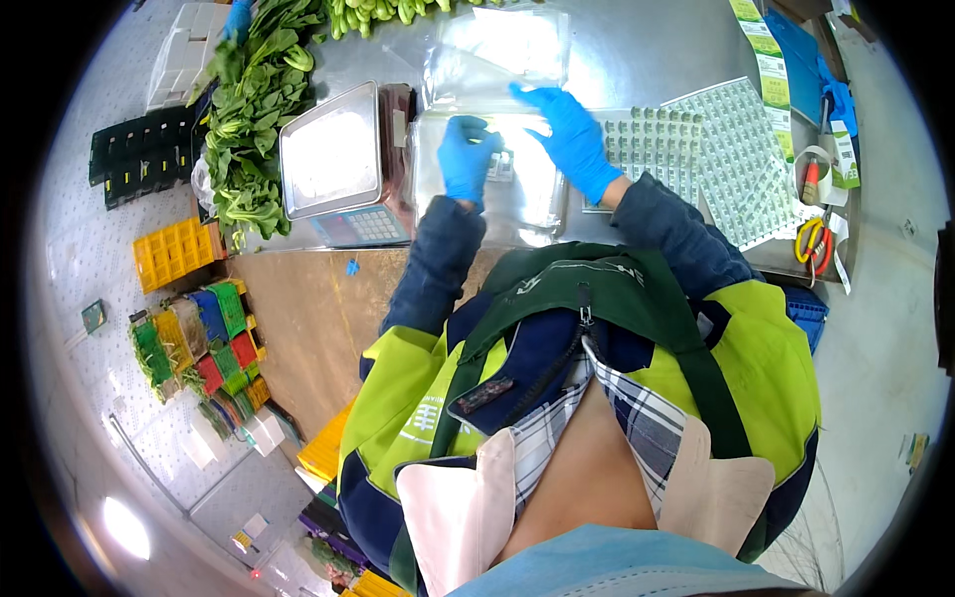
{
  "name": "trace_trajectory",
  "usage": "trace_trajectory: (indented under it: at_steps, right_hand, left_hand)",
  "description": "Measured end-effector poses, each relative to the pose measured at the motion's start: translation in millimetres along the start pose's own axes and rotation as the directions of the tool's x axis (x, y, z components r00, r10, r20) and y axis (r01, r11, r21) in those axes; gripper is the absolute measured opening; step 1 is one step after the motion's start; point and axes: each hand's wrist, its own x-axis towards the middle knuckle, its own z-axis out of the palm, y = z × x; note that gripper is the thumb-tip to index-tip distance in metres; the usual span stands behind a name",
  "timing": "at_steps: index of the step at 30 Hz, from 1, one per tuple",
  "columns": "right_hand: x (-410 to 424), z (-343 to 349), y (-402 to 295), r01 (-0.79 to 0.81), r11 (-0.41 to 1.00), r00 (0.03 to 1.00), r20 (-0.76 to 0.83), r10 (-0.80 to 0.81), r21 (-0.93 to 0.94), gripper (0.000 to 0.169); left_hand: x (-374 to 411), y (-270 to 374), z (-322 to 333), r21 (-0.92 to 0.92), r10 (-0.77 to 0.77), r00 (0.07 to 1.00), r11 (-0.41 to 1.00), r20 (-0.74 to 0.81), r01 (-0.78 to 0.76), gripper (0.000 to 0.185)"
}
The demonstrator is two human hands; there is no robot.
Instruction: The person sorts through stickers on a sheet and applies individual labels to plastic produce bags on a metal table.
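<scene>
My left hand (464, 160), in a blue glove, is over a stack of transparent plastic bags (440, 201) with its fingers curled. Beside its fingertips a small printed label (501, 166) shows on the top bag; whether the fingers pinch anything is hidden. My right hand (573, 142), also gloved in blue, hovers at the stack's right side, thumb and index finger spread and nothing visible between them. Under and right of its wrist lies a sheet of small green-and-white labels (656, 145). More transparent bags (496, 48) lie farther back on the metal table (612, 45).
A scale with a steel pan (332, 153) stands left of the bags, beside heaped leafy greens (254, 142). Pale green vegetables (380, 11) lie at the back. Another label sheet (735, 157), a label strip (768, 82) and scissors (813, 242) occupy the right side.
</scene>
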Motion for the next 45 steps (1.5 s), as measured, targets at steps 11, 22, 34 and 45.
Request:
trace_trajectory:
  at_steps: [11, 22, 34, 45]
  right_hand:
    - [19.8, 30.8, 60.3, -0.452, 0.891, 0.815, 0.429, 0.390, 0.047, 0.031]
    - [-21.2, 27.2, 20.1, 0.006, 0.990, 0.903, 0.427, 0.054, -0.138, 0.061]
    - [40.4, 18.1, 55.1, -0.706, 0.637, 0.707, 0.348, 0.615, 0.309, 0.035]
    - [-16.9, 1.6, 0.6, -0.027, 0.996, 0.962, 0.267, 0.048, -0.083, 0.063]
  left_hand:
    - [-5.0, 70.3, -53.6, -0.270, -0.008, 0.992, 0.962, 0.125, 0.042, 0.031]
    - [20.0, -33.8, 19.5, 0.492, 0.326, 0.945, 0.820, 0.017, -0.292, 0.045]
    - [-7.5, 37.6, -17.5, -0.537, -0.006, 1.000, 0.844, 0.029, 0.020, 0.028]
    - [-3.8, -31.7, 40.8, 0.413, 0.332, 0.943, 0.862, -0.020, -0.295, 0.026]
